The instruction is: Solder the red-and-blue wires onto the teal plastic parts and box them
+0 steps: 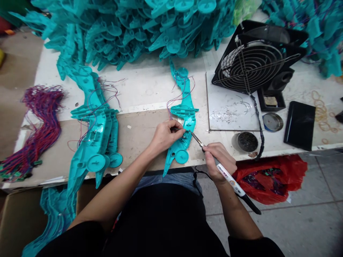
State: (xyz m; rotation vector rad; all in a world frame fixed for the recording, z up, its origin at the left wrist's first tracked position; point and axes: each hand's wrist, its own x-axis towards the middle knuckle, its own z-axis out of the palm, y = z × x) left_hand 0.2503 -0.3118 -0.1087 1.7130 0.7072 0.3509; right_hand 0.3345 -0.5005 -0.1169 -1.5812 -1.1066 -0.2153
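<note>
A teal plastic shell piece [190,101] lies on the table in front of me, red and blue wires looping from its upper left side. My right hand [218,162] is closed around the grey-white handle of a soldering iron [227,177]. The iron's tip points left and meets the shell's lower middle, or hovers just over it. At the same spot my left hand [168,135] pinches its fingertips together beside the shell. Whatever is between those fingertips is too small to make out, possibly a thin wire.
Stacked teal shells [93,142] with wires lie left, beside a red-blue wire bundle [44,123]. More shells [128,32] are heaped behind. To the right stand a black fan [252,67], a tin [247,141], a sponge holder [271,101] and a black box [299,125]. A red bag [294,171] hangs below.
</note>
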